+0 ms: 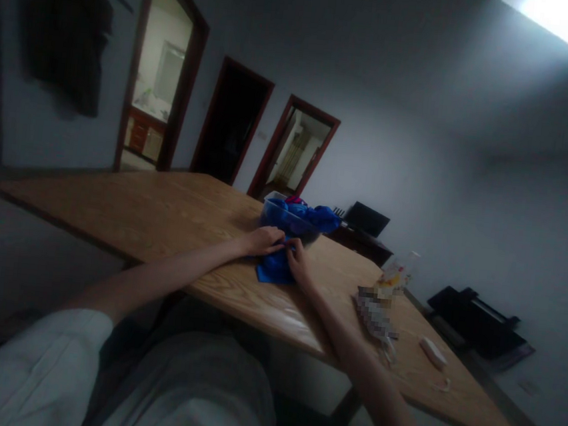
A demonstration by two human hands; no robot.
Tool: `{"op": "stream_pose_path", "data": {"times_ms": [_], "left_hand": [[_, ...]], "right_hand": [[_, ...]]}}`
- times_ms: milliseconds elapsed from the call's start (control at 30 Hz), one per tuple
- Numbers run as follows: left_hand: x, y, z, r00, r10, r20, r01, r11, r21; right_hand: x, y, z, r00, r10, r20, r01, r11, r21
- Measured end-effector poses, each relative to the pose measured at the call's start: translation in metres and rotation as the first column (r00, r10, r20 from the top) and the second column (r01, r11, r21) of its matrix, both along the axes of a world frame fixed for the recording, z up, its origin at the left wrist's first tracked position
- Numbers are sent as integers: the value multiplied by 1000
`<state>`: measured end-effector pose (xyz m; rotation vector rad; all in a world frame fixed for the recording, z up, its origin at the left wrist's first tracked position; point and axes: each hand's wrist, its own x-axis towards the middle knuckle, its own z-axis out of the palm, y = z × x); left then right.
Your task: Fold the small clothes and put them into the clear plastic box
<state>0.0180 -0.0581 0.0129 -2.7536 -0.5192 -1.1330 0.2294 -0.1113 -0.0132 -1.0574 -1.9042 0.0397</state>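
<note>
From where I stand, the counter (pixel 164 208) runs bare wood up to the left hand (pixel 266 240), bent over a blue cloth (pixel 274 269) — whether that grip is clamped, I can't tell. The cloth lies on the counter, just before a heaped tub (pixel 286 222). The right hand (pixel 297 258) has its grip pinched on the cloth's far edge — well apart from a white gadget (pixel 432 352) farther right.

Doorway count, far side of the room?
3: a lit doorway at left, a dark doorway in the middle, another lit doorway to its right. Others may lie outside the frame.
</note>
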Motion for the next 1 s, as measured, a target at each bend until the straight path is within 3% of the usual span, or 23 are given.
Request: {"op": "stream_pose_path", "data": {"times_ms": [133,300,500,667,1000], "left_hand": [[0,-2,2,1000,15,7,-15,1000,6],[2,-1,2,1000,8,-1,-8,1000,-4],[4,6,-4,1000,-14,-26,15,998,53],[7,10,-6,1000,-16,-20,18,998,52],[5,9,-3,1000,21,20,-22,997,69]], "right_hand": [[-1,-1,1,999,-10,37,9,1000,25],[-4,-3,1,979,-143,143,131,987,91],[-5,-7,6,947,-169,274,115,972,203],[-3,-8,7,943,-188,275,119,961,250],[-4,-10,7,973,-172,155,153,980,129]]}}
